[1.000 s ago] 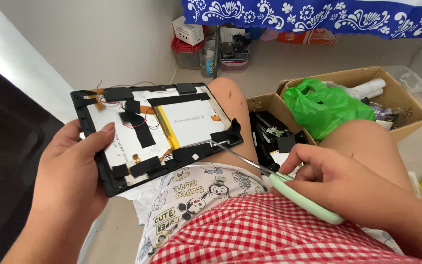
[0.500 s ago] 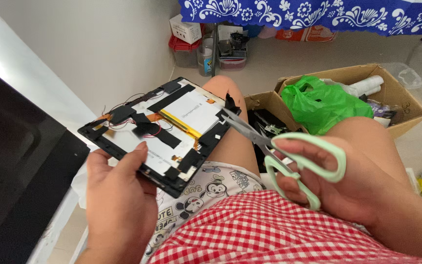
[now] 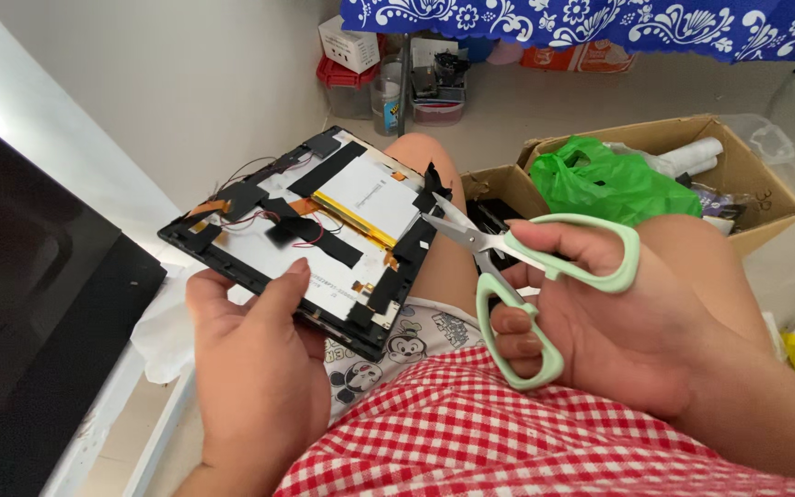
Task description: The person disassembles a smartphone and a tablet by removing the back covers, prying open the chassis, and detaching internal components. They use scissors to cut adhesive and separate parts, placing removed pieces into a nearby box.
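My left hand point(image 3: 250, 368) grips the near edge of an opened tablet point(image 3: 310, 230), thumb pressed on its inner surface. The tablet lies tilted over my knee, showing a silver battery, black tape strips, orange tape and thin red and black wires. My right hand point(image 3: 618, 322) holds scissors point(image 3: 526, 267) with pale green handles, fingers through both loops. The blades are parted a little and point at the tablet's right edge, close to a strip of black tape.
A cardboard box point(image 3: 738, 175) with a green plastic bag point(image 3: 609, 184) sits to the right on the floor. Small boxes and a jar point(image 3: 388, 92) stand under a blue patterned cloth point(image 3: 600, 23). A large black panel point(image 3: 39, 313) lies at left.
My right hand lifted the scissors from my lap and brought the blades up to the tablet's right edge. My left hand rotated the tablet and shifted it slightly.
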